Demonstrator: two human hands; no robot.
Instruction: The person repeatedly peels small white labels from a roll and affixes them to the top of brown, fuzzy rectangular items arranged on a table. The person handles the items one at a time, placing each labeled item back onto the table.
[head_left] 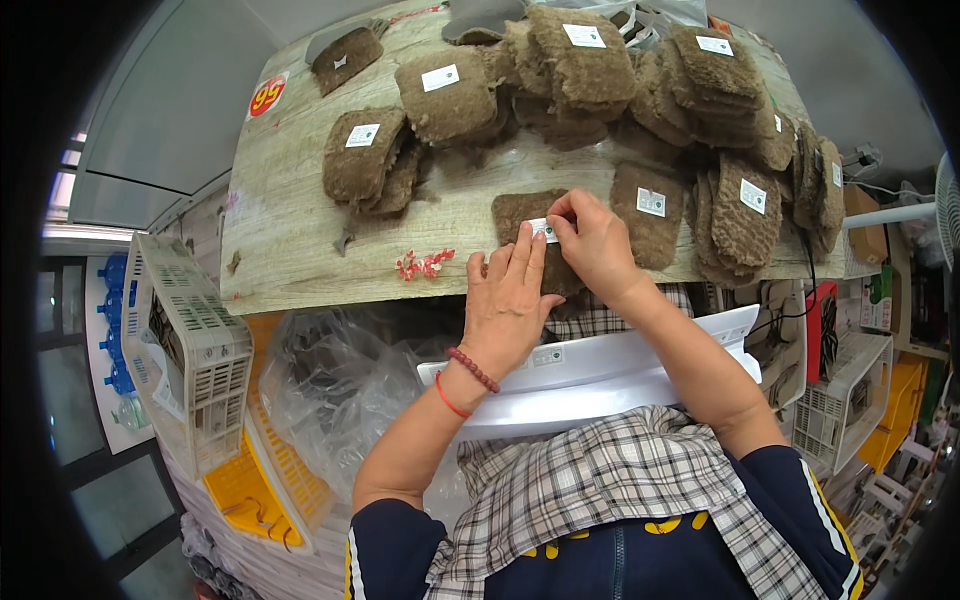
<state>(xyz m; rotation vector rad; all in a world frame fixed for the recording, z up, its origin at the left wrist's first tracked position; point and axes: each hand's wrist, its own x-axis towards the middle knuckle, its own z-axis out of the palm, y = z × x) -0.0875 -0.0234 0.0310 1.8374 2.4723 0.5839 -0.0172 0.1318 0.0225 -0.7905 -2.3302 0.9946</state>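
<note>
A brown fleecy pad (513, 207) lies near the front edge of the table, partly covered by both hands. On it sits a small white label (543, 229) with a dark green mark. My left hand (503, 305) rests flat, fingers stretched out, their tips on the pad and the label's left side. My right hand (597, 242) pinches at the label's upper right edge with thumb and forefinger. Just right lies another pad (630, 225) bearing its own white label (651, 202). White label sheets (600, 395) rest across my lap, below the table edge.
Stacks of labelled brown pads (580, 65) line the far side and right of the wood-patterned table (290, 210). A clear plastic bag (330, 370) hangs below the front edge. White crates (200, 350) stand left, another crate (845, 400) right, near a white fan (948, 210).
</note>
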